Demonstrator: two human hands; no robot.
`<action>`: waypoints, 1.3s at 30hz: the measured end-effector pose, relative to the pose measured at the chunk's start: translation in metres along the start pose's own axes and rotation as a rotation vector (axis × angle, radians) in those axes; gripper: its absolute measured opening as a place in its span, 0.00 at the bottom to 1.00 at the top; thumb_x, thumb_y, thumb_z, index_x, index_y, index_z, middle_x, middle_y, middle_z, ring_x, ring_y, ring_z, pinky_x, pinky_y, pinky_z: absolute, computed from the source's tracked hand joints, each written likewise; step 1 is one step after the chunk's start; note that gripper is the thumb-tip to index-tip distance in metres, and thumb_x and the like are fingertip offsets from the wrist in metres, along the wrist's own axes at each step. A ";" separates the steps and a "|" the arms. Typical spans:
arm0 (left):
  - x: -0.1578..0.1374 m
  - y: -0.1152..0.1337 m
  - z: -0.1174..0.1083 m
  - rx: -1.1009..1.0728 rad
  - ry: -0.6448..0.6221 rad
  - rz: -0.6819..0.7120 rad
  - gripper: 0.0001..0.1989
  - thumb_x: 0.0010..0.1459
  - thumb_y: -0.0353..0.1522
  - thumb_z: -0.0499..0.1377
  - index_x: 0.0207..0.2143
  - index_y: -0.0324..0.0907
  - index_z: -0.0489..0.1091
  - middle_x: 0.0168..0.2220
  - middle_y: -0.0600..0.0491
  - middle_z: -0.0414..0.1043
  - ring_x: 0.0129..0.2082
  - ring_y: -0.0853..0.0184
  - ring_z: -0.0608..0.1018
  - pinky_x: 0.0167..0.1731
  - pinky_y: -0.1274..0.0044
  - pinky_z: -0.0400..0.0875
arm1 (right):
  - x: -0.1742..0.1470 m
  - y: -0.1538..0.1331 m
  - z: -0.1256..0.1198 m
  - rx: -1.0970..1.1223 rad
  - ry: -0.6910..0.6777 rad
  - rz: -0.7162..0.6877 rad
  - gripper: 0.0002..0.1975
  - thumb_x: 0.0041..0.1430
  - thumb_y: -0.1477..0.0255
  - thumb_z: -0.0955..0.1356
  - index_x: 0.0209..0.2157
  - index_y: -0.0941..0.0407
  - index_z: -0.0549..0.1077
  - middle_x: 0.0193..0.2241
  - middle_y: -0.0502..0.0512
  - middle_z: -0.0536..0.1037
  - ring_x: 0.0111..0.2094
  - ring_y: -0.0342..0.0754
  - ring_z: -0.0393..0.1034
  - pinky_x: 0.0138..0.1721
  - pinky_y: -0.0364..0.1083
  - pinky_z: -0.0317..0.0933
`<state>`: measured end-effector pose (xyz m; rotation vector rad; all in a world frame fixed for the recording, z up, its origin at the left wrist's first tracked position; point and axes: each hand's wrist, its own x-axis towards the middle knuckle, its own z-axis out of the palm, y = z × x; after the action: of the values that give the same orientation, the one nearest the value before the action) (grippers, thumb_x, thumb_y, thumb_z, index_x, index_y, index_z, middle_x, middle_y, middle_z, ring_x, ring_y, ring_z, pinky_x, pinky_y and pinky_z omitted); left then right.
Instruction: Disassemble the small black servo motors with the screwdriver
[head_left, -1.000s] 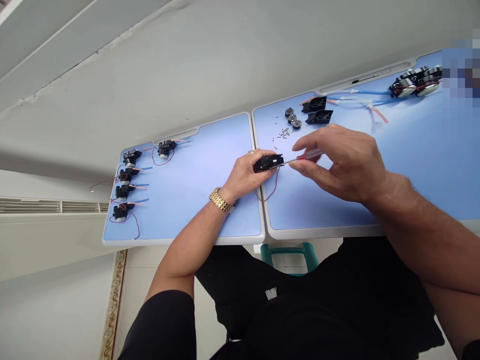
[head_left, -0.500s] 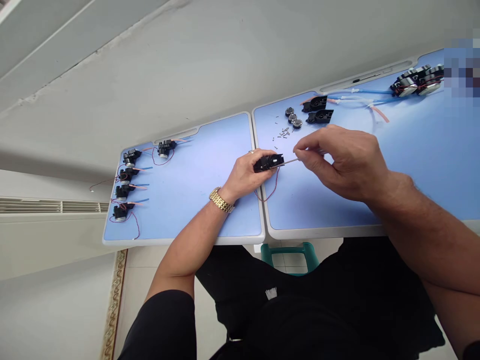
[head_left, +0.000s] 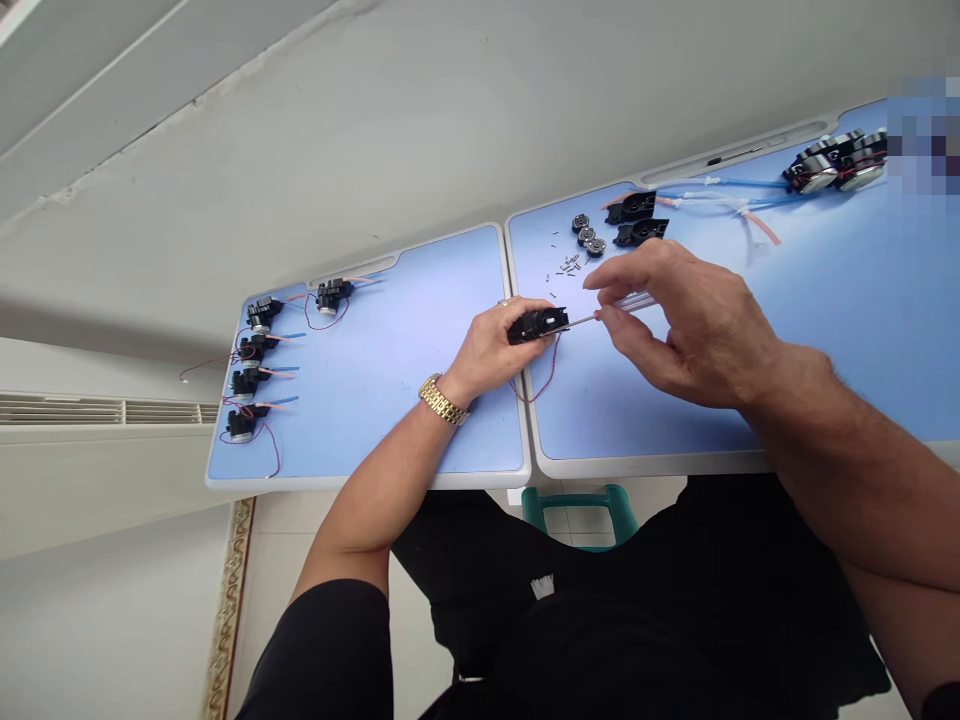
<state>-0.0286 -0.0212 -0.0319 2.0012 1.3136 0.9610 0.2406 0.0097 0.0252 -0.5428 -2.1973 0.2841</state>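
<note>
My left hand (head_left: 495, 345) is closed around a small black plastic housing (head_left: 546, 323), holding it over the seam of the two tables. A thin red and dark wire (head_left: 553, 370) trails from beneath it. In my right hand (head_left: 690, 320) is a screwdriver (head_left: 634, 303) with a clear handle; its thin shaft runs left to the near side of the housing. The index finger is lifted off the handle, while the thumb stays by it. Just beyond lie several loose screws (head_left: 570, 265), three round metal-and-black parts (head_left: 586, 236) and two black plastic shells (head_left: 640, 232).
Several black assemblies with wires and tubes (head_left: 259, 314) line the left table's far left side. Larger metal-and-black assemblies (head_left: 814, 170) with blue tubes stand at the back right. A black pen-like tool (head_left: 731, 156) lies near the back edge. Below the tables is a green stool (head_left: 619, 515).
My right fingers have loosened from a pinch, the index finger lifting away from the thumb and showing more of the screwdriver handle. My left hand and the housing stay in place.
</note>
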 end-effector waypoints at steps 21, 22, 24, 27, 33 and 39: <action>0.000 -0.002 0.000 0.028 0.001 0.016 0.14 0.71 0.31 0.71 0.56 0.47 0.82 0.51 0.51 0.89 0.49 0.62 0.87 0.57 0.67 0.82 | -0.001 0.008 0.008 -0.058 0.122 0.019 0.04 0.79 0.69 0.73 0.43 0.47 0.79 0.34 0.48 0.87 0.30 0.52 0.81 0.35 0.54 0.73; 0.000 -0.002 0.000 0.021 0.003 0.019 0.13 0.71 0.31 0.71 0.56 0.47 0.82 0.51 0.51 0.89 0.49 0.62 0.87 0.57 0.67 0.81 | 0.000 0.008 0.009 -0.067 0.134 -0.005 0.06 0.79 0.72 0.72 0.42 0.47 0.78 0.34 0.48 0.87 0.30 0.51 0.81 0.35 0.54 0.72; 0.000 -0.001 0.000 0.005 0.010 0.030 0.13 0.70 0.30 0.70 0.56 0.46 0.82 0.51 0.51 0.89 0.49 0.63 0.87 0.57 0.67 0.81 | 0.002 0.008 0.010 -0.068 0.160 -0.063 0.08 0.76 0.77 0.72 0.43 0.48 0.77 0.35 0.49 0.87 0.30 0.51 0.80 0.35 0.53 0.72; 0.000 -0.001 0.001 -0.005 0.013 0.034 0.13 0.70 0.30 0.70 0.55 0.46 0.82 0.50 0.51 0.89 0.49 0.63 0.87 0.57 0.67 0.81 | 0.002 0.005 0.010 -0.066 0.161 -0.070 0.09 0.75 0.79 0.72 0.43 0.48 0.77 0.34 0.49 0.87 0.31 0.52 0.79 0.35 0.53 0.72; 0.000 -0.001 0.000 0.006 0.005 0.013 0.14 0.70 0.31 0.70 0.56 0.46 0.82 0.51 0.51 0.89 0.50 0.62 0.87 0.57 0.66 0.81 | 0.000 0.003 0.008 -0.045 0.131 -0.034 0.14 0.74 0.80 0.71 0.48 0.44 0.79 0.38 0.48 0.88 0.35 0.55 0.83 0.39 0.56 0.76; 0.000 -0.001 0.000 0.023 -0.003 -0.010 0.14 0.70 0.32 0.70 0.57 0.47 0.82 0.52 0.50 0.88 0.50 0.61 0.87 0.57 0.66 0.82 | 0.001 0.002 0.002 -0.005 0.065 -0.059 0.21 0.70 0.83 0.70 0.56 0.45 0.77 0.39 0.51 0.85 0.38 0.56 0.82 0.39 0.57 0.76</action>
<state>-0.0294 -0.0208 -0.0323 2.0105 1.3372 0.9416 0.2390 0.0119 0.0241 -0.4824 -2.1475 0.2273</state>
